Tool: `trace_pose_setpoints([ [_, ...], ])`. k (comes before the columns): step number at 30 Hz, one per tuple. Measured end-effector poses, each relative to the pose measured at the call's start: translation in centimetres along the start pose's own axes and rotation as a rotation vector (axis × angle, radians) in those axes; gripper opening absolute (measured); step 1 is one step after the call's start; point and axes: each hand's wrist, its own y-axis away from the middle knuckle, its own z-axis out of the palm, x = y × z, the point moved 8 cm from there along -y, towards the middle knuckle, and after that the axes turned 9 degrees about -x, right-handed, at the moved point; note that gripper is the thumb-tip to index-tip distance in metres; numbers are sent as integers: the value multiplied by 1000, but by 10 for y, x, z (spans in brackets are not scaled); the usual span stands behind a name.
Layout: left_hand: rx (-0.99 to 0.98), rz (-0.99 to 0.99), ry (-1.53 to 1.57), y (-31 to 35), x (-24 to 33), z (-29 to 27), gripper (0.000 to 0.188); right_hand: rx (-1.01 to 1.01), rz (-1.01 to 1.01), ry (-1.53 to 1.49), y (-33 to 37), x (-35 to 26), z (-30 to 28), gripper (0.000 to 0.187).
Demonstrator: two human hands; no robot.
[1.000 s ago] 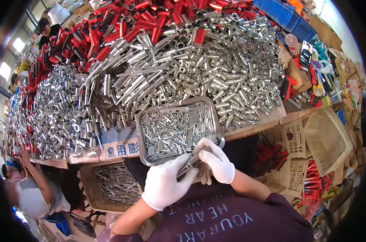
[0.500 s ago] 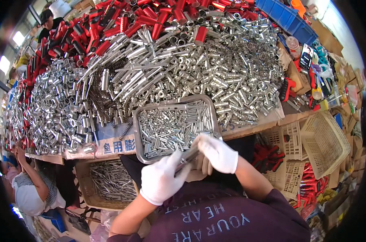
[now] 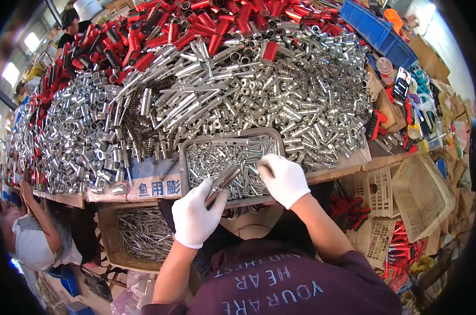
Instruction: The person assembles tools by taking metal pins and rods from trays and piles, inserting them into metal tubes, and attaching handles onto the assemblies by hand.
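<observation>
My left hand [image 3: 197, 216], in a white glove, is closed around a silver metal tube-like part [image 3: 223, 184]. The part tilts up and to the right over the near edge of a metal tray [image 3: 183, 176]; its exact kind is hard to make out. Small silver pins and short rods [image 3: 217, 158] fill the tray. My right hand [image 3: 286, 181], also gloved in white, is at the tray's right side with its fingers curled over the small parts. Whatever its fingertips pinch, if anything, is hidden.
Metal fittings [image 3: 306, 115] heap behind the tray, metal sleeves [image 3: 80, 136] to the left, red tubes [image 3: 217, 31] farther back. A blue bin [image 3: 379, 34] and a phone [image 3: 402, 84] are at the right. Below the table edge are a rod-filled crate [image 3: 109, 236] and plastic baskets [image 3: 424, 197].
My right hand has parted from the metal part and moved to the tray's right side. The left hand has moved slightly left and up, the part now showing between its fingers.
</observation>
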Motion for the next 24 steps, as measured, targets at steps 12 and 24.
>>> trace_pose_setpoints([
  [12, -39, 148, -174, -11, 21, -2, 32, -91, -169, -365, 14, -52, -13, 6],
  [24, -150, 255, -290, -11, 9, 21, 24, -26, -324, 39, 8, -75, 0, 10],
])
